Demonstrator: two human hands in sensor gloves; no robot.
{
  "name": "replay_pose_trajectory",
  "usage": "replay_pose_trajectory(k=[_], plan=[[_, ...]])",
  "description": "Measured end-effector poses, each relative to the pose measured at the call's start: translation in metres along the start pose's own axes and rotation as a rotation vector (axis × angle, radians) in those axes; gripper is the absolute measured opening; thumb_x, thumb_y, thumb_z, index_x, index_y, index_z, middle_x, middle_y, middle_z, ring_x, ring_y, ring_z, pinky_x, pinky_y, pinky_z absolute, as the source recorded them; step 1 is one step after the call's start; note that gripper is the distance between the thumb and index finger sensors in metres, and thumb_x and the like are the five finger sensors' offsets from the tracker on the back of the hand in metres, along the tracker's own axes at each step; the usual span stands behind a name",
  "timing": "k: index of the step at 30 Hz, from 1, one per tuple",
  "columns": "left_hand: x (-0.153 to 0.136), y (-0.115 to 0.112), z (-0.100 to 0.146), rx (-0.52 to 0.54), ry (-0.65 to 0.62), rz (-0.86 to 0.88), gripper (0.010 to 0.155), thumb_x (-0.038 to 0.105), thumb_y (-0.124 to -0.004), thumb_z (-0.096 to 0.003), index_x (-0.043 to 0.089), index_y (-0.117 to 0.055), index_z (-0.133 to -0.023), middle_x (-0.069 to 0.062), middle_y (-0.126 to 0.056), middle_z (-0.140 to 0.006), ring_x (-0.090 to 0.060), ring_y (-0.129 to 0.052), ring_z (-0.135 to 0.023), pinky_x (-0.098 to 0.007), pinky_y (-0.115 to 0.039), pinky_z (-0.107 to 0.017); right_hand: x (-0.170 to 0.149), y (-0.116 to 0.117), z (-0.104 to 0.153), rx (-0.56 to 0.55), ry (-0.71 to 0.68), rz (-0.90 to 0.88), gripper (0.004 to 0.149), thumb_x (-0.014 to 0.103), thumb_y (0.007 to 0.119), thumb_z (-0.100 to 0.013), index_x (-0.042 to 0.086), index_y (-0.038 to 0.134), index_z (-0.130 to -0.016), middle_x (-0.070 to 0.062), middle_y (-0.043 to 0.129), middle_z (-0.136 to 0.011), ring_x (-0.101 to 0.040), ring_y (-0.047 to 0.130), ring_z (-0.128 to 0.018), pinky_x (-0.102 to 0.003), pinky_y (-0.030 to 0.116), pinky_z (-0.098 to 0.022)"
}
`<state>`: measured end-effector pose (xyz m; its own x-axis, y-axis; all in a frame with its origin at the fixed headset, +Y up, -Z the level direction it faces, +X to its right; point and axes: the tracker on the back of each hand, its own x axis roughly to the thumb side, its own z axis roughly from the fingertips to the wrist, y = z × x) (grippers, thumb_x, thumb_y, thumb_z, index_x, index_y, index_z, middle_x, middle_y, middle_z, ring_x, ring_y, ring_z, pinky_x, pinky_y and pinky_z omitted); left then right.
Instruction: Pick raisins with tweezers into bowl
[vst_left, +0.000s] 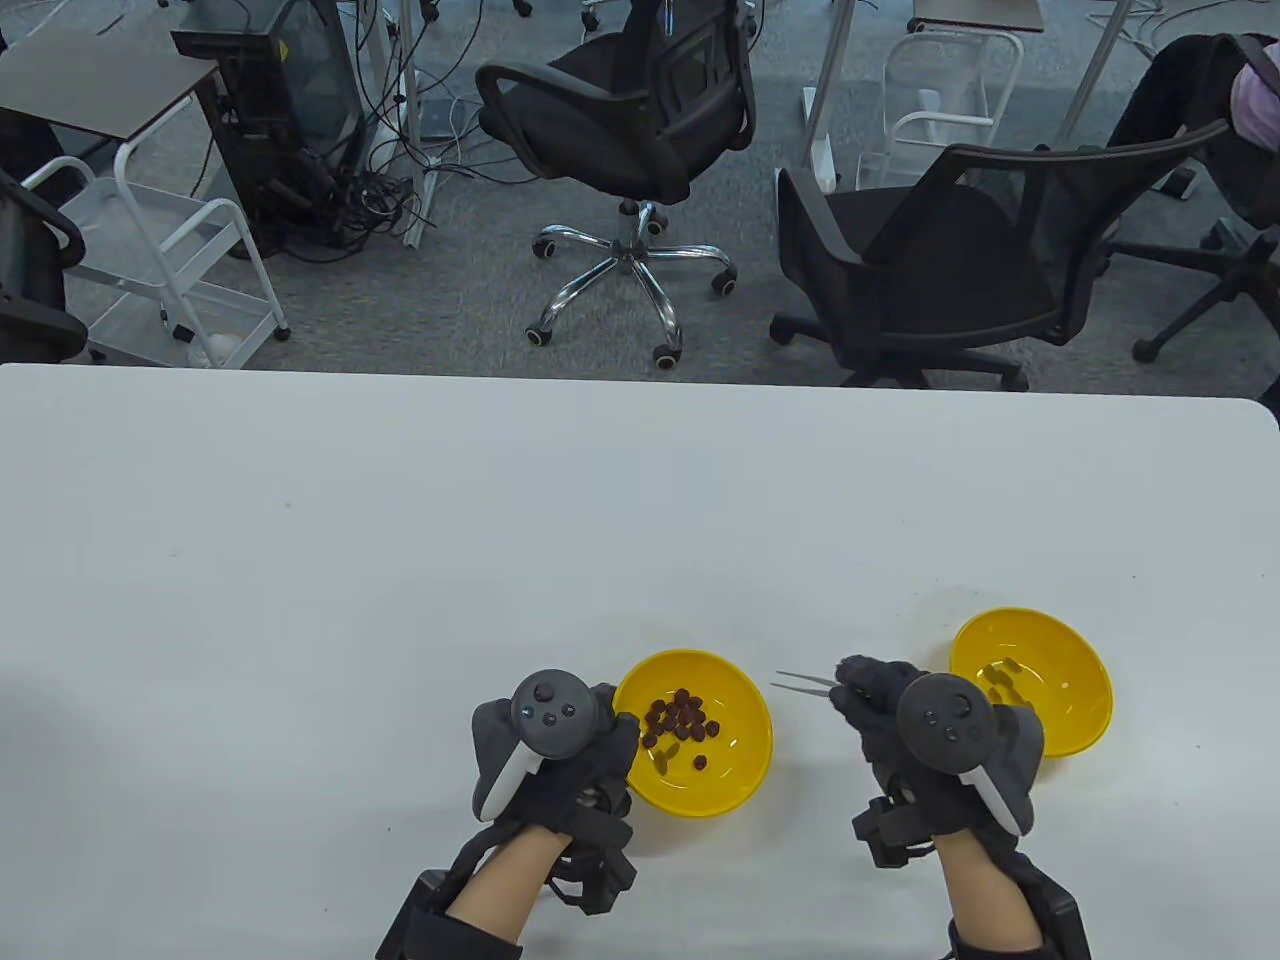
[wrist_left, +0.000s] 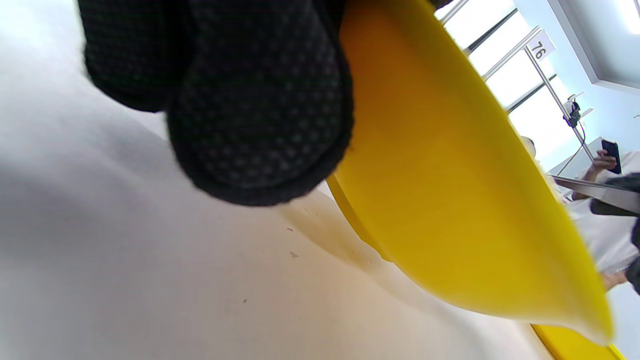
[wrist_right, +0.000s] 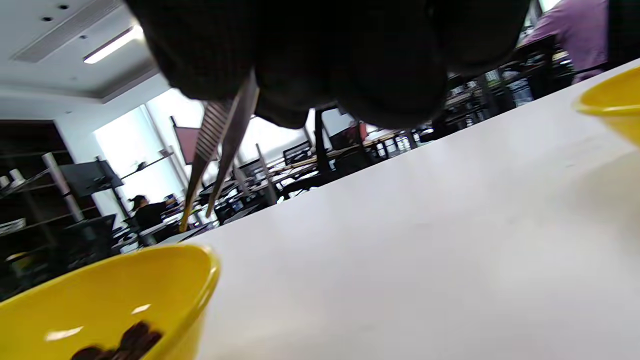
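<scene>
Yellow bowl (vst_left: 730, 775), lower centre: holding the raisins (vst_left: 680, 722).
Left hand (vst_left: 556, 755): fingers (wrist_left: 260, 105) pressing against that bowl's left wall.
Right hand (vst_left: 925, 730): fingers pinching tweezers (vst_left: 803, 682), tips slightly parted, pointing left.
Second bowl (vst_left: 1075, 700), lower right: sitting on white tabletop (vst_left: 400, 560).

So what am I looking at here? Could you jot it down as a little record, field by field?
left hand: left hand rests against the outer wall of the raisin bowl
right hand: right hand holds the tweezers, tips pointing toward the raisin bowl
tweezer tips: slightly apart, nothing between them
raisins: raisins clustered in the raisin bowl
second bowl: second bowl, yellow, beside the right hand; no raisins visible in it
surface: white table
</scene>
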<state>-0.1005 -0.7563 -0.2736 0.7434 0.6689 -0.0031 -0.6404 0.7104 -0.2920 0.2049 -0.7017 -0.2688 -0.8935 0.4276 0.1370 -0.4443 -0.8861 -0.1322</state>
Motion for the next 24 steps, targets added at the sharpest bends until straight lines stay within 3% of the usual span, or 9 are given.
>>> replay_pose_trajectory(k=[8,24], plan=[[0.001,-0.002,0.000,-0.010,-0.014,0.005,0.055,0.031,-0.058,-0.0568,-0.007,-0.054,-0.097,-0.014,-0.103,-0.053,-0.009,-0.109,-0.022,-0.043,-0.088,-0.040,0.037,0.030,0.011,0.040,-0.263,0.120,0.043,0.034,0.083,-0.040,0.014,0.094,-0.077,0.000,0.091,-0.059,-0.018,0.097,-0.044,-0.054,0.072,-0.056],[0.004,-0.006,-0.001,-0.039,-0.046,0.014,0.055,0.031,-0.058,-0.0568,-0.007,-0.054,-0.097,-0.014,-0.103,-0.053,-0.009,-0.109,-0.022,-0.043,-0.088,-0.041,0.049,0.043,0.016,0.084,-0.345,0.164,0.043,0.035,0.082,-0.040,0.015,0.094,-0.077,0.000,0.091,-0.060,-0.018,0.097,-0.045,-0.054,0.071,-0.057]])
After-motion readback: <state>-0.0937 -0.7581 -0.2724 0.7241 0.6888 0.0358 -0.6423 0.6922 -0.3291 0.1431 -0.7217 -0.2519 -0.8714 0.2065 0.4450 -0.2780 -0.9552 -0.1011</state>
